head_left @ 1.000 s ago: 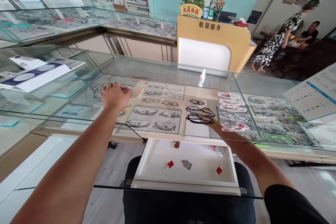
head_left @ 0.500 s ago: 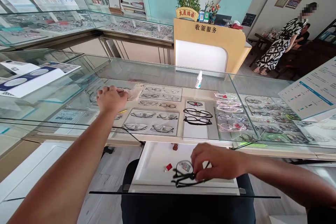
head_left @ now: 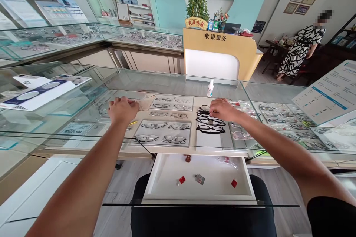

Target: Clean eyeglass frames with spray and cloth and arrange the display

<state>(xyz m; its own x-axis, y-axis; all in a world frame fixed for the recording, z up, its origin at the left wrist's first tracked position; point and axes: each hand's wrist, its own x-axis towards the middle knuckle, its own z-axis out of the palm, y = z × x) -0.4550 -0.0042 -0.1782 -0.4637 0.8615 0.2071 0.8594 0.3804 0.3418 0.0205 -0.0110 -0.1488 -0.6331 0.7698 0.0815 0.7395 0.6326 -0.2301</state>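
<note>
My right hand (head_left: 222, 109) grips a pair of dark-framed eyeglasses (head_left: 204, 110) by one side, at the upper end of a white board (head_left: 207, 144). Just below them lie two more black eyeglasses (head_left: 210, 129) in a column. My left hand (head_left: 122, 110), its fingers curled, is at the left of the case beside a pale pinkish packet (head_left: 146, 102). What lies under those fingers is hidden. Between my hands, grey trays (head_left: 164, 132) carry several clear-lensed eyeglasses.
An open white drawer (head_left: 169, 192) over my lap holds small red pieces (head_left: 234, 183) and a grey tag (head_left: 199, 179). Glass edges (head_left: 200, 205) cross in front of me. A white bottle (head_left: 210, 88) stands behind the trays. One person (head_left: 302, 48) stands far right.
My right hand has carried the dark eyeglasses from above the drawer up and forward to the white board. My left hand has stayed near the packet. The view has tilted slightly up.
</note>
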